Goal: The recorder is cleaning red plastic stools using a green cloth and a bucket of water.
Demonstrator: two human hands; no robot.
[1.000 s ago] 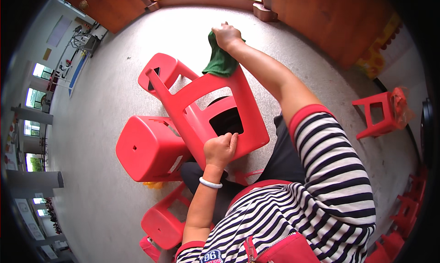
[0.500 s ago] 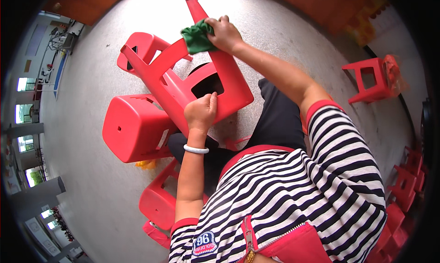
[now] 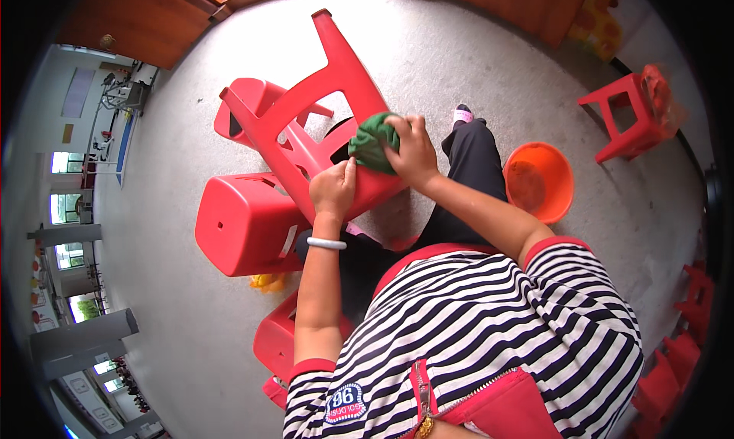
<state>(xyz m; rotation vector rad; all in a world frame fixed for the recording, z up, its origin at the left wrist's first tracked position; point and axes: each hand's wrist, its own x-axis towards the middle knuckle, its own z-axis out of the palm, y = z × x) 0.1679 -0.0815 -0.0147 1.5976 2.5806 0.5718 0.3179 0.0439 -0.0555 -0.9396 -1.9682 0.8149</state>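
A red plastic stool lies tilted across my lap, its legs pointing away from me. My left hand is closed on the stool's edge near the seat end, with a pale bracelet on that wrist. In my right hand is a bunched green cloth, pressed against the stool's side beside the opening near the seat. The cloth hides part of that opening, and the fingers of my right hand curl over it.
Red stools stand to the left: one close, one behind, one nearer me. An orange bucket sits right of my leg. Another red stool stands far right, and several more line the lower right. Wooden doors border the floor's far side.
My right hand has drawn the green cloth from the stool's leg down toward its seat end. The left hand keeps its hold. The view has shifted, and the orange bucket now shows.
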